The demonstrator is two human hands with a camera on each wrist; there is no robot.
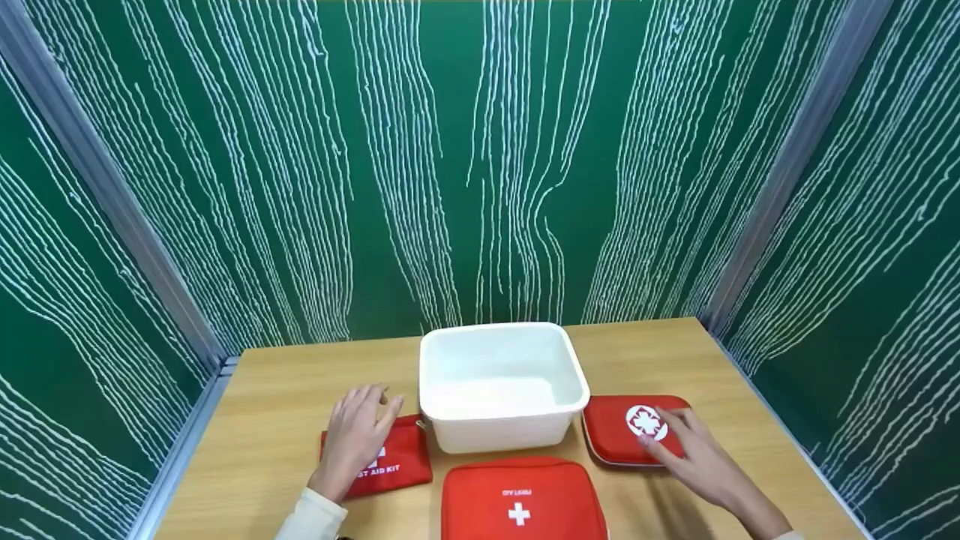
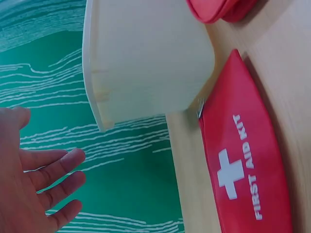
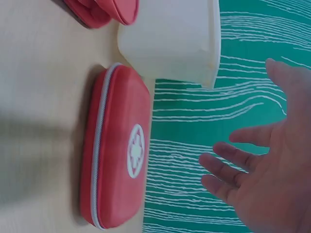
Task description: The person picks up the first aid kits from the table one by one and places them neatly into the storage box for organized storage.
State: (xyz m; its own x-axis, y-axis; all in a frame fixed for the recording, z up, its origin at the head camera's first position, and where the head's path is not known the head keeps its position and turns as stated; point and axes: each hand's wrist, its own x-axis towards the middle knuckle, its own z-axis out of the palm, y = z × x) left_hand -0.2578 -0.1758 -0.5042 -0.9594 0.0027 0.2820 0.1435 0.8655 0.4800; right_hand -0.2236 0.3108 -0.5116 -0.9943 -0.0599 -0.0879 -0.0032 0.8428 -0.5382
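Note:
My left hand (image 1: 355, 431) hovers over a flat red pouch (image 2: 243, 165) marked "FIRST AID KIT" with a white cross; its fingers are apart and hold nothing. On the other side my right hand (image 1: 694, 457) is held above a red hard case (image 3: 119, 150) with a grey zip and a round white emblem. In the right wrist view a gap shows between the fingers and this case. Between the hands stands a white plastic bin (image 1: 502, 431), with nothing seen inside. In front of it lies a larger red first aid bag (image 1: 525, 491), cut off by the frame's lower edge.
All of these lie on a light wooden table (image 1: 300, 375). Green panels (image 1: 525, 225) with white wavy lines enclose the back and both sides, joined by grey metal posts (image 1: 795, 165).

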